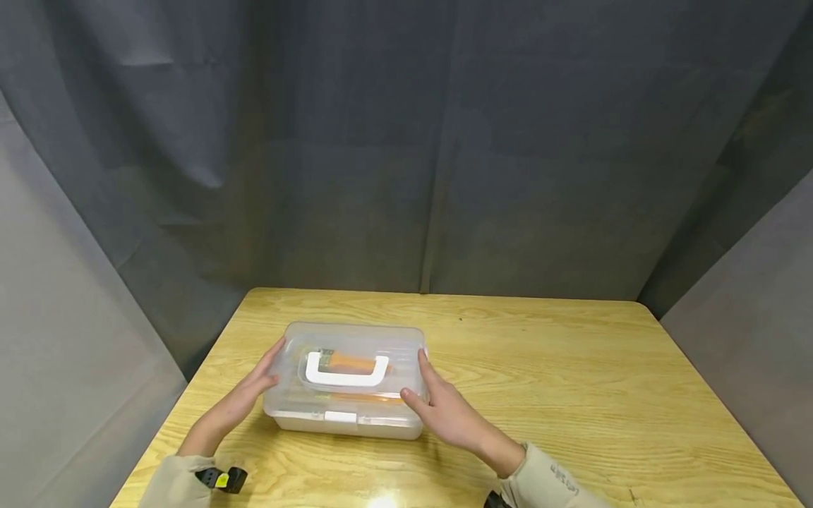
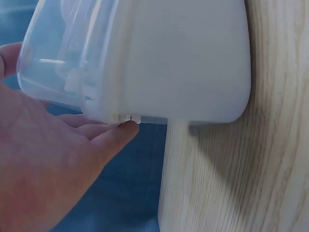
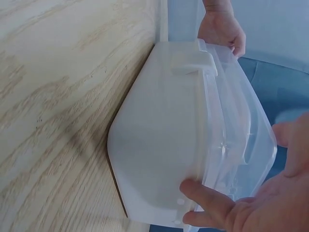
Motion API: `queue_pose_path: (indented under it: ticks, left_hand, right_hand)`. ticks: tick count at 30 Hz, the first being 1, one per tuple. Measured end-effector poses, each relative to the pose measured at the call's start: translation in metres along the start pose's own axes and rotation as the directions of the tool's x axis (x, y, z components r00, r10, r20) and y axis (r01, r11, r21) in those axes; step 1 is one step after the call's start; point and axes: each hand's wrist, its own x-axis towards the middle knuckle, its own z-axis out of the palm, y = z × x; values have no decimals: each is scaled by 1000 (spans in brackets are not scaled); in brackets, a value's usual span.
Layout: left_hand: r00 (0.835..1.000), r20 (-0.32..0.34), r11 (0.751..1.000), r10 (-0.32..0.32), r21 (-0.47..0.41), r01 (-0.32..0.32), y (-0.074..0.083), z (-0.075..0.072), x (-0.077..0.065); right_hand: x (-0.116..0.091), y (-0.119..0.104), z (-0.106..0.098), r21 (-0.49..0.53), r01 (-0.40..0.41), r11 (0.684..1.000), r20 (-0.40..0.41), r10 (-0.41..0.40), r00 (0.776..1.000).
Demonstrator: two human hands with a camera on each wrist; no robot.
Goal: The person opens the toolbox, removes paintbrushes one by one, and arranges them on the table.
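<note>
A plastic storage box (image 1: 400, 339) with a clear lid and whitish base sits on the left half of the table. Its lid is down, with a white carrying handle (image 1: 346, 379) lying flat on top and a white latch (image 1: 341, 417) on the front. Through the lid shows a brush (image 1: 352, 363) with an orange handle. My left hand (image 1: 238, 402) holds the box's left end, its fingertips at the lid's rim (image 2: 108, 96). At the opposite end my right hand (image 1: 454, 416) grips the lid edge, thumb on top and fingers at the side.
The wooden table (image 1: 571, 395) stretches right of the box. A dark grey curtain (image 1: 356, 141) hangs behind its far edge, and pale panels (image 1: 57, 317) stand at both sides. A black wrist strap (image 1: 222, 480) is on the left sleeve.
</note>
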Motion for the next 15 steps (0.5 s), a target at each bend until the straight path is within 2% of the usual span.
queue_pose_path:
  ticks: [9,15]
  left_hand:
    - [1000,-23,1000,-8,4,8,3,-5,-7]
    - [999,-40,1000,-6,11,7,1,0,-6]
  right_hand:
    - [2,-2,1,25,-2,1000,32,1,999]
    - [-8,6,-8,114,-25,993,-55,31,998]
